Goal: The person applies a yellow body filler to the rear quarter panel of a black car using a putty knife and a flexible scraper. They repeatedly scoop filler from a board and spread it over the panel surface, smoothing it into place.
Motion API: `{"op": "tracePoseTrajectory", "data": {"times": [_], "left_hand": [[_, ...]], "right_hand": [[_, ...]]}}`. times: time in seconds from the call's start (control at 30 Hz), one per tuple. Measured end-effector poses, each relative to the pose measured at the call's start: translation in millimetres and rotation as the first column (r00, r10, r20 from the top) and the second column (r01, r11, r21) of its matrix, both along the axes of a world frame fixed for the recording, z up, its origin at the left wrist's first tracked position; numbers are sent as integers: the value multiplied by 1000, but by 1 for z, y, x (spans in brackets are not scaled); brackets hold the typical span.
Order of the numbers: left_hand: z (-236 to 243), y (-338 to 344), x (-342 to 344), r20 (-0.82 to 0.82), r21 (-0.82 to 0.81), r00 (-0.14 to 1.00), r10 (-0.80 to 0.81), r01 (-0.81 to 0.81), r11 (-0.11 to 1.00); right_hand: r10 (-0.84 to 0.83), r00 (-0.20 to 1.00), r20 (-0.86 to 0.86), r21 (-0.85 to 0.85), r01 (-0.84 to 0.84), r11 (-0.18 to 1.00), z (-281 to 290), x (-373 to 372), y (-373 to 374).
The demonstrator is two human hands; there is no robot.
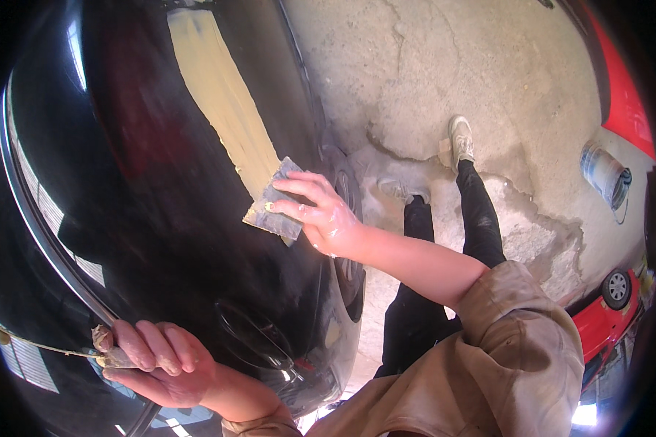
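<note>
right fingers (306, 191) grasp spreader (278, 223) on beige-striped black car (164, 237); left fingers (155, 346) grasp tool (114, 359); concrete floor (386, 73)

A thin grey spreader (275, 223) slants over the near end of a cream paste strip (219, 87) on black bodywork (168, 240).

The concrete floor (525, 65) is pale (and cracked).
</note>
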State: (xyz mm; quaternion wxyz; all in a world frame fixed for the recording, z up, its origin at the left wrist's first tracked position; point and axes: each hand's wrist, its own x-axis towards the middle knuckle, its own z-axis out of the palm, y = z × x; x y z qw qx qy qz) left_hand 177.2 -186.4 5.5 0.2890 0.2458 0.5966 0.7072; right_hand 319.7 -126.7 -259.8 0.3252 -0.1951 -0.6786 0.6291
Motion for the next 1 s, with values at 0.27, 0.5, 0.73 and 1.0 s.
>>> {"op": "tracePoseTrajectory", "data": {"times": [0.27,0.5,0.73,1.0], "left_hand": [[2,-3,0,6,-10,1000,16,-16,1000],[2,-1,0,8,-8,1000,20,-20,1000],[-1,-5,0,38,17,999,13,-13,1000],[-6,-2,0,90,44,996,6,-10,999]], "right_hand": [[43,999,21,2,-43,999,-1,19,-20],[42,999,16,-14,-42,999,0,30,-32],[46,998,35,-47,-44,998,5,45,-53],[39,999,35,-60,-37,997,8,57,-68]]}}
